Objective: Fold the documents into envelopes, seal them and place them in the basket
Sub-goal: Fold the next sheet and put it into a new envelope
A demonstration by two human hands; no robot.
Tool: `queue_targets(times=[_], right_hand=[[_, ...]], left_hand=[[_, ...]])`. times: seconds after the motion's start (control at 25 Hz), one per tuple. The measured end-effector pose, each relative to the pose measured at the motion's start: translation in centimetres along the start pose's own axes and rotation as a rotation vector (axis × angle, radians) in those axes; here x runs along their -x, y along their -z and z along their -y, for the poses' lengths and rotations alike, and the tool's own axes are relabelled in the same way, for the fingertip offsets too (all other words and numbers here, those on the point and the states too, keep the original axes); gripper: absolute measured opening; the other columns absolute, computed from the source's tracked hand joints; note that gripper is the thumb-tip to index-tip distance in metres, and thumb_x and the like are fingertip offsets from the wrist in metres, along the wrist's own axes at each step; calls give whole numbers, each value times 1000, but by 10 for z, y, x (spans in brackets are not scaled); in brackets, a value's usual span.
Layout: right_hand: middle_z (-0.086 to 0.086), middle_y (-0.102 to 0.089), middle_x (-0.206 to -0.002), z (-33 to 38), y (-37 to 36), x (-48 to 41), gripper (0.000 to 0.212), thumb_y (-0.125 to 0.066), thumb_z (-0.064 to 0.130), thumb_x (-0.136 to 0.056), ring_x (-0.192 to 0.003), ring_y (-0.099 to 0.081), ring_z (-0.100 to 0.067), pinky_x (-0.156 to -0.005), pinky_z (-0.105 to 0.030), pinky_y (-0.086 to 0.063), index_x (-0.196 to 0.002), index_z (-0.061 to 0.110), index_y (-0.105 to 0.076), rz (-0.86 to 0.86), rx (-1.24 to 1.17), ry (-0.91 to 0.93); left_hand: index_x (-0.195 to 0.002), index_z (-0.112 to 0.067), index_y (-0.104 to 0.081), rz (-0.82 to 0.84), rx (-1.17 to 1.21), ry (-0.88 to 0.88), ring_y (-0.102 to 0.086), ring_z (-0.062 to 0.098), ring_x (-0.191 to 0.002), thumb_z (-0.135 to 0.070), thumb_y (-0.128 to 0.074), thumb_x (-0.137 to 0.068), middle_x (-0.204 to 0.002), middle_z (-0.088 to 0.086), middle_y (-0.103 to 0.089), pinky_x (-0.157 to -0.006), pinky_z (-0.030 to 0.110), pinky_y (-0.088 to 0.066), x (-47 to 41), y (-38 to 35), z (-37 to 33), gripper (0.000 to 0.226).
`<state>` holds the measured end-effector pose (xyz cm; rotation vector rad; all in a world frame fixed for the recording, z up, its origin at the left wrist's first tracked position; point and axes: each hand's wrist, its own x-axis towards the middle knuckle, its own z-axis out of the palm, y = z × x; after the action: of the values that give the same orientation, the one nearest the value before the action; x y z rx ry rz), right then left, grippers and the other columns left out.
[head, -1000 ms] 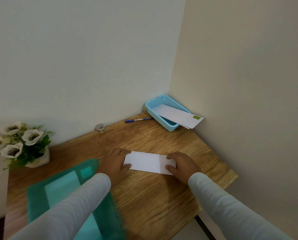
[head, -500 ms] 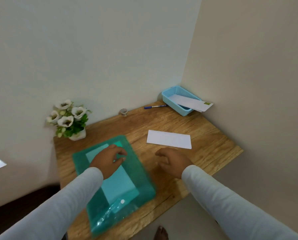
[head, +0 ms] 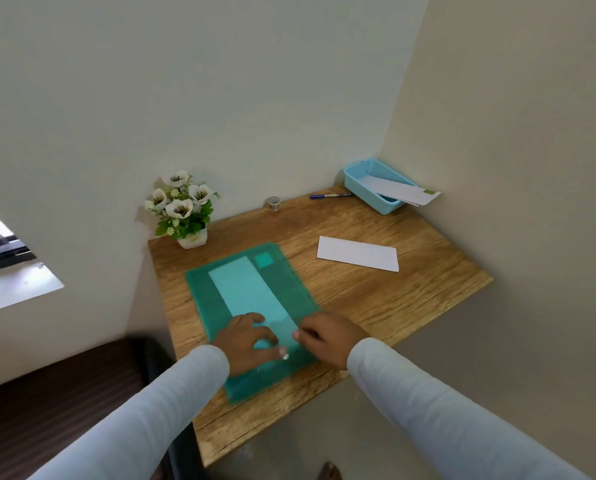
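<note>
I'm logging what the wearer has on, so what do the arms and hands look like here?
Both arms are in plain, pale grey long sleeves, the left sleeve and the right sleeve, which end at the wrists. The left hand and right hand are bare: no gloves, watch or rings show.

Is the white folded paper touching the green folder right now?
Apart. The head view shows a strip of bare wooden table between the white folded paper and the green folder.

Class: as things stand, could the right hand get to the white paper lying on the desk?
Probably yes: only bare desk lies between the right hand and the white paper; nothing stands in the way.
</note>
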<state>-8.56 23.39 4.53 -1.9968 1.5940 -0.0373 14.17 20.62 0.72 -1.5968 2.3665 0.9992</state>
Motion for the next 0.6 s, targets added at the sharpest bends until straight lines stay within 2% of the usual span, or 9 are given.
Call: queue_targets(times=[0.04, 0.08, 0.16, 0.2, 0.28, 0.4, 0.52, 0.6], right_hand=[[-1, -66, -83, -2, 1, 3, 39, -50, 53, -100, -78, -63, -23, -70, -37, -52, -82, 21, -64, 4, 3, -14], [-3, -65, -79, -3, 1, 7, 42, -51, 53, -99, -73, -62, -23, -67, -36, -52, -78, 19, -62, 18, 17, -25], [-1, -67, -79, -11, -4, 14, 36, -59, 49, -96, -73, -64, -22, -69, -37, -54, -78, 19, -66, 54, 41, -24], [1, -70, -83, -14, -9, 18, 28, -62, 46, -94, -77, -66, -21, -72, -37, -56, -82, 22, -69, 73, 38, -20], [3, -72, -101, -17, -18, 26, 22, -65, 42, -92, -92, -67, -20, -84, -39, -57, -103, 26, -74, 99, 56, -13], [-1, -61, -123, -20, -32, 32, 40, -64, 39, -95, -112, -60, -25, -94, -41, -52, -132, 27, -64, 108, 169, 23], [-5, -54, -127, -21, -45, 32, 48, -60, 39, -97, -116, -55, -30, -96, -43, -49, -143, 25, -55, 59, 257, 65], [-6, -51, -129, -19, -52, 34, 49, -58, 39, -97, -116, -52, -31, -97, -43, -48, -144, 23, -53, 24, 311, 91]], left_hand=[[-127, -40, -63, -20, 48, 9, -21, 23, -149, -100, -26, -63, -160, -2, -30, -122, 46, -20, 2, 0, 1, 96], [-127, -39, -64, -25, 61, 9, -21, 23, -149, -103, -21, -62, -161, -2, -29, -123, 45, -18, 3, 0, 2, 100], [-130, -40, -59, -10, -26, -7, -18, 24, -151, -89, -42, -78, -163, -1, -25, -123, 45, -18, 5, -2, 2, 73], [-134, -41, -53, -19, -91, -27, -15, 25, -152, -78, -55, -82, -165, -2, -21, -124, 46, -16, 5, -7, 2, 64], [-145, -42, -38, -25, -202, -38, -7, 26, -155, -73, -65, -78, -167, -2, -11, -125, 50, -12, 7, -18, 2, 79], [-153, -42, -22, -55, -331, -33, 1, 27, -156, -74, -64, -78, -169, -1, -1, -126, 53, -6, 10, -31, -2, 92], [-153, -41, -29, -125, -345, -28, -4, 27, -156, -67, -60, -87, -168, 0, -8, -126, 53, -10, 11, -32, -4, 78], [-152, -38, -35, -163, -369, -38, -15, 27, -153, -63, -58, -91, -165, 0, -20, -123, 52, -21, 12, -32, -9, 69]])
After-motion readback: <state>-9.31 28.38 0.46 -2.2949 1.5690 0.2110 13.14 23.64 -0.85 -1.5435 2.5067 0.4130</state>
